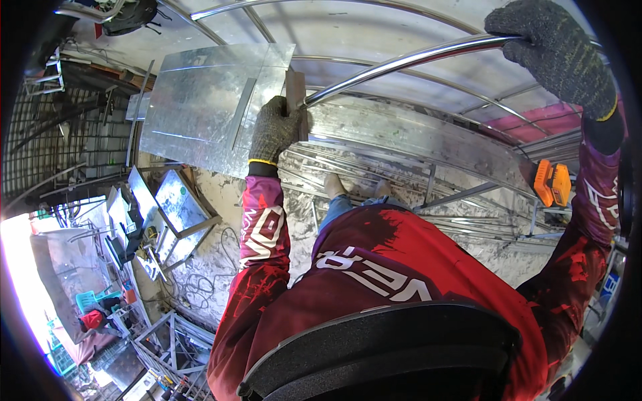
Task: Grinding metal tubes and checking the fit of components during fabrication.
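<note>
My right hand [558,60], in a dark knit glove, is wrapped round the far right end of a long shiny metal tube [428,55]. The tube slants down leftward, its other end meeting a brownish metal piece [295,100] with straight edges. My left hand [273,134], gloved the same way, is closed at this piece's left side; part of its grip is hidden. Beside that hand lies a large shiny sheet of metal [194,110], with a narrow grey strip [243,110] on top.
A long flat metal beam [401,134] runs across in front of me. An orange block-shaped object [552,184] sits at its right end. Shiny tubes cross beyond. Metal frames [177,200], loose cables [194,287] and a wire mesh [53,134] are on the left.
</note>
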### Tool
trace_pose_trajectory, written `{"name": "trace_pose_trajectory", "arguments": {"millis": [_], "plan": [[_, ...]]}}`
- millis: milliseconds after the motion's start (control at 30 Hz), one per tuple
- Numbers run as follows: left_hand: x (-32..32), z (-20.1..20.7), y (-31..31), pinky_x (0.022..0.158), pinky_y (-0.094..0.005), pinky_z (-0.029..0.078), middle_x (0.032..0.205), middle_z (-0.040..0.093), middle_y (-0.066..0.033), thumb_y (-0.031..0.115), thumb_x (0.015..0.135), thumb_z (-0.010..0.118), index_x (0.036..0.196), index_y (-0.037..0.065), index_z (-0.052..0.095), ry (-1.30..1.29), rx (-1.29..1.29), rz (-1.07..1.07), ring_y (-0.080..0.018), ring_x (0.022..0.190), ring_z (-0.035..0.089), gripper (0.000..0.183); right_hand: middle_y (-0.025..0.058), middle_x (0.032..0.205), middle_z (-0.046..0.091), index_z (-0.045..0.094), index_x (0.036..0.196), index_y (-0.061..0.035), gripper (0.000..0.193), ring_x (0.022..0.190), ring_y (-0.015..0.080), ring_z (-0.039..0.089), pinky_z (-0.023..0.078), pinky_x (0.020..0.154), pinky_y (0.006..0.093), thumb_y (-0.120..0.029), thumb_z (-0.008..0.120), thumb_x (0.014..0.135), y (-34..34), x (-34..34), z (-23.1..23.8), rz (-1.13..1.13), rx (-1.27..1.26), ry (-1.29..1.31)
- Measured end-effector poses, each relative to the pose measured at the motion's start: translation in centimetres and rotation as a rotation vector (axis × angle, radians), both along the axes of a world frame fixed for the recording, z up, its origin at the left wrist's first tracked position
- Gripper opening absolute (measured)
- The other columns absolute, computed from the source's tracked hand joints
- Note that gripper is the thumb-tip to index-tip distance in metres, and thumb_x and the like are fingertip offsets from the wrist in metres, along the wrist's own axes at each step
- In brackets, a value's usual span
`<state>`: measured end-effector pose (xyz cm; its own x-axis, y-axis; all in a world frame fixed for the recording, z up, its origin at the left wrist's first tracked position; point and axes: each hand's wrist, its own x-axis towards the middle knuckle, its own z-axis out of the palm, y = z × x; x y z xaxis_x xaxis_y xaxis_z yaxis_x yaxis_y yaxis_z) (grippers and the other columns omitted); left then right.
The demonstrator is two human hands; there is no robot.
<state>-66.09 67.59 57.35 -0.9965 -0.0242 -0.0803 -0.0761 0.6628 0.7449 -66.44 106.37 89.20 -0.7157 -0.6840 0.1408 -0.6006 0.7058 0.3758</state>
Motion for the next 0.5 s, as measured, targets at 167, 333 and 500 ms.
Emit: {"name": "trace_pose_trajectory", "arguments": {"millis": [167,333,500], "plan": [[0.1,0.8,0.4,0.072,-0.0454,0.054,0.087,0.070,-0.0251,0.031,0.088,0.073,0.099,-0.004,0.066,-0.008,-0.019,-0.003,-0.0389,0.081,0.070,0.037,0.0049,0.092,0.076,0.080,0.103,-0.0168,0.028,0.089,0.0265,0.071,0.055,0.080,0.0423,-0.035,0.082,0.082,0.0,0.0,0.1,-0.029,-0.022,-0.024],[-0.1,-0.1,0.1,0.061,-0.0364,0.051,0.076,0.067,-0.0133,0.021,0.090,0.073,0.093,-0.005,0.065,0.044,0.004,-0.003,-0.0177,0.067,0.062,0.028,0.0045,0.092,0.076,0.080,0.103,-0.0172,0.028,0.089,0.0263,0.071,0.055,0.080,0.0422,-0.036,0.081,0.082,-0.1,-0.1,0.2,-0.003,-0.012,-0.014],[-0.1,-0.3,0.1,0.062,-0.0357,0.052,0.077,0.068,-0.0136,0.019,0.090,0.073,0.094,-0.006,0.065,0.038,0.022,-0.002,-0.0180,0.068,0.065,0.027,0.0041,0.093,0.076,0.080,0.103,-0.0177,0.028,0.089,0.0262,0.070,0.055,0.080,0.0421,-0.037,0.081,0.083,-0.2,-0.2,0.1,0.001,-0.005,-0.005]]}}
